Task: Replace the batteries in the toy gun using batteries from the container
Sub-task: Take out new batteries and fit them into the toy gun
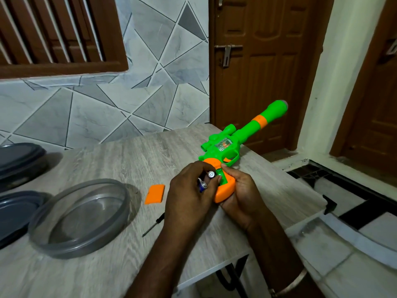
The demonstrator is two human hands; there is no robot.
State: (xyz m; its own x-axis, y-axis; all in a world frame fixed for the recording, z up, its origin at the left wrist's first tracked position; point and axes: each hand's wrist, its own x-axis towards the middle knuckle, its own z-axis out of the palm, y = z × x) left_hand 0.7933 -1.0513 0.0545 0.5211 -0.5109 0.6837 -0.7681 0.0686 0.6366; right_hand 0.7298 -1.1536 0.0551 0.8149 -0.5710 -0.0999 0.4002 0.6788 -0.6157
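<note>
Orange grip of the green toy gun point(223, 190) is resting in the right hand point(242, 194), whose fingers are curling round it, at the table's point(129, 151) right side. The left hand point(189, 190) is pinching two batteries point(203, 186) just left of the open compartment. The clear container point(71, 250) is sitting near left.

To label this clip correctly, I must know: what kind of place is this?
Most likely a room in a home: a panelled wooden door with a metal latch, a tiled wall below a louvred window, and a small wood-grain table with a plastic container on it.
</note>
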